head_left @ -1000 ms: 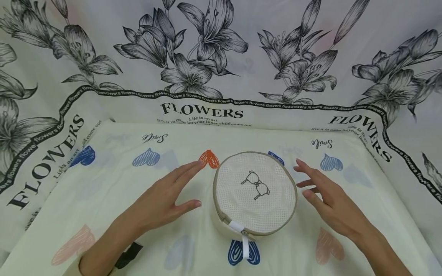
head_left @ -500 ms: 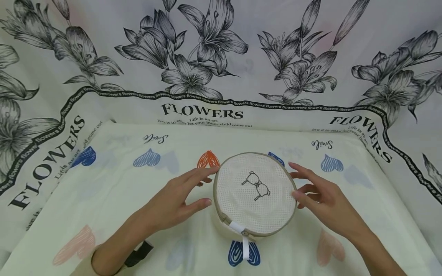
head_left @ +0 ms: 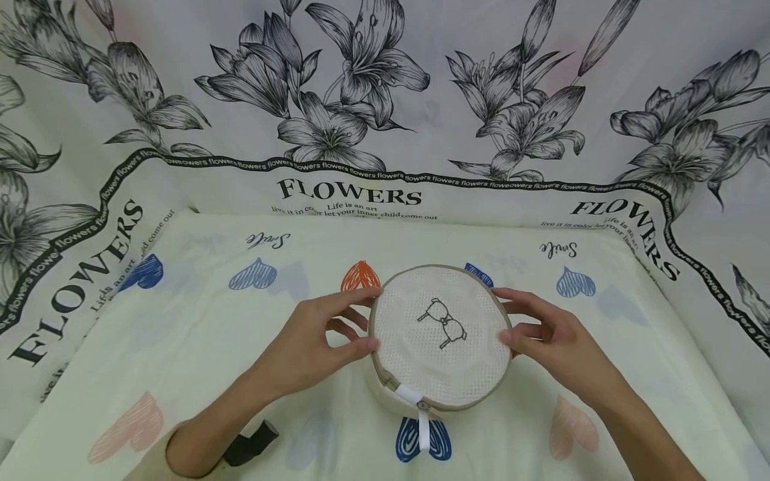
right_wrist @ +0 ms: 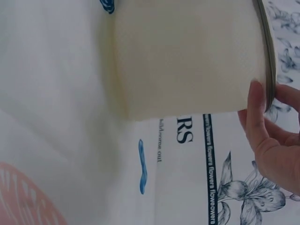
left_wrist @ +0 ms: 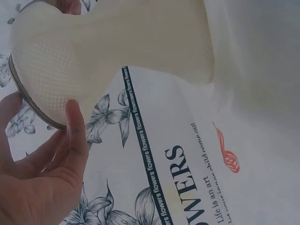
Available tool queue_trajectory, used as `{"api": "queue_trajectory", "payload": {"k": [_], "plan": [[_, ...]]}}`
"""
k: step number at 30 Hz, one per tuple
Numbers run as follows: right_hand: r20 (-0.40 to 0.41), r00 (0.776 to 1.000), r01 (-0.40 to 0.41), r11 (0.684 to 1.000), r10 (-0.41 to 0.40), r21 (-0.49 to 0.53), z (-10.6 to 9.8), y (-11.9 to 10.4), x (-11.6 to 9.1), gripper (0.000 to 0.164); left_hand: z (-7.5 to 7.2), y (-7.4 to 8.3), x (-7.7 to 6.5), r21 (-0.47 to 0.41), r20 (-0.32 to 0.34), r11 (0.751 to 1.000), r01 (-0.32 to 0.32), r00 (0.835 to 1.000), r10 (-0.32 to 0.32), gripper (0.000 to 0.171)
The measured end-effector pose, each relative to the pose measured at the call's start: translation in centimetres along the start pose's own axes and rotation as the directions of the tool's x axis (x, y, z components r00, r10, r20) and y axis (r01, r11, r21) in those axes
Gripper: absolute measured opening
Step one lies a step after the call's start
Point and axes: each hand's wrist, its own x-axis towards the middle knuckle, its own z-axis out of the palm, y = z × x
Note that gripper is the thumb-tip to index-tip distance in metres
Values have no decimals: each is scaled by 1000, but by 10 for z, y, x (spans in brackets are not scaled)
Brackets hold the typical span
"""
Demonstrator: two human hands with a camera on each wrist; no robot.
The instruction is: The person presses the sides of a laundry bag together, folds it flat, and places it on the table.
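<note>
A round, cream mesh laundry bag [head_left: 445, 367] stands upright on the bed-like surface. Its flat top has a tan zipper edge and a dark line drawing, with a white tab [head_left: 424, 431] hanging at the front. At the left rim, my left hand [head_left: 313, 344] pinches the edge between thumb and fingers. My right hand [head_left: 556, 341] grips the opposite edge, its thumb over the top. Both wrist views show the bag's side: the left hand [left_wrist: 42, 183] holds the zipped edge in one, the right hand [right_wrist: 279, 152] in the other.
Underneath lies a white cloth [head_left: 198, 334] printed with hearts. Behind it rises a white sheet [head_left: 433, 100] with black flowers and lettering. A black band or strap-like piece [head_left: 252, 443] shows beside the left wrist.
From both sides my hands have closed in on the bag: the left moved right, the right moved left. Fingers that were apart from it now hold its rim. The bag stays in place.
</note>
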Motion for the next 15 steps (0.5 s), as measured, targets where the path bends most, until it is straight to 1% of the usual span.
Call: {"api": "queue_trajectory", "payload": {"k": [5,9,12,15], "plan": [[-15,999,-33,999,33,16,1,1,3,56,0,2,3,-33,-19,998,55,998,-55,62],[-48,998,-31,999,29,-35,3,2,5,56,1,3,5,-83,-11,993,85,996,-86,62],[-75,997,-29,997,24,-65,5,2,5,55,1,3,7,-133,5,984,115,993,-116,62],[-84,996,-31,998,27,-47,7,3,5,54,2,3,7,-190,14,969,155,988,-156,61]]}}
